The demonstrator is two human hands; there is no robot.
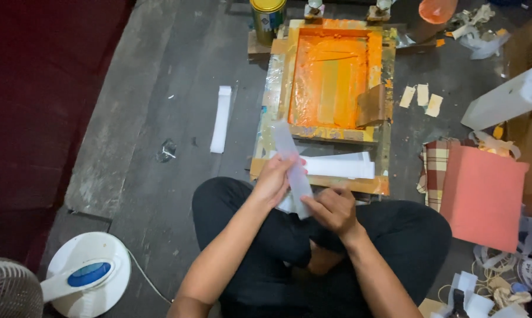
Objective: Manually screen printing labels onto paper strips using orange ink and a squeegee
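I sit cross-legged on a dark floor. My left hand and my right hand both hold a long white strip that slants up away from me. Just beyond my hands lies a wooden printing screen frame coated with orange ink. A stack of white strips rests on the frame's near edge. A brown squeegee-like piece leans at the right inside the frame.
A single white strip lies on the floor to the left. A gold-lidded tin can stands behind the frame. A pink board on checked cloth lies right, near a white jug. A white fan base sits bottom left.
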